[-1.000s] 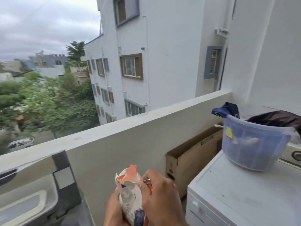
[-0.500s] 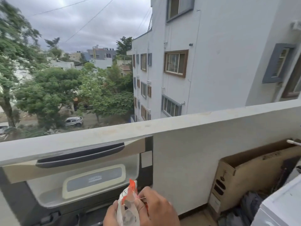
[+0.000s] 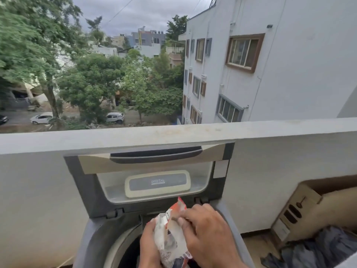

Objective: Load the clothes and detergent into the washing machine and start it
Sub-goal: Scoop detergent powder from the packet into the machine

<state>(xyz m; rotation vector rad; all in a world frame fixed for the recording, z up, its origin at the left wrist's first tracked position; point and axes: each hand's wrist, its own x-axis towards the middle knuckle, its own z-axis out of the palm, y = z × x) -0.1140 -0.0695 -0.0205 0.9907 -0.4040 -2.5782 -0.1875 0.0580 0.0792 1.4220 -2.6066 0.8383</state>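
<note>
A grey top-loading washing machine (image 3: 90,238) stands against the balcony wall with its lid (image 3: 154,182) raised upright. Its round drum opening (image 3: 123,246) is dark inside; I cannot make out its contents. Over the opening I hold a white and orange detergent packet (image 3: 172,235) with both hands. My left hand (image 3: 148,246) grips its left side from below. My right hand (image 3: 204,235) pinches it near the orange top corner.
A grey parapet wall (image 3: 173,136) runs across behind the machine. An open cardboard box (image 3: 309,206) leans at the right, with dark grey cloth (image 3: 313,248) piled on the floor in front of it. A white surface edge (image 3: 347,262) shows at the bottom right corner.
My view has swung left, away from the white machine with the blue tub, to face the open washer. Both hands kept hold of the packet and now hang over the drum.
</note>
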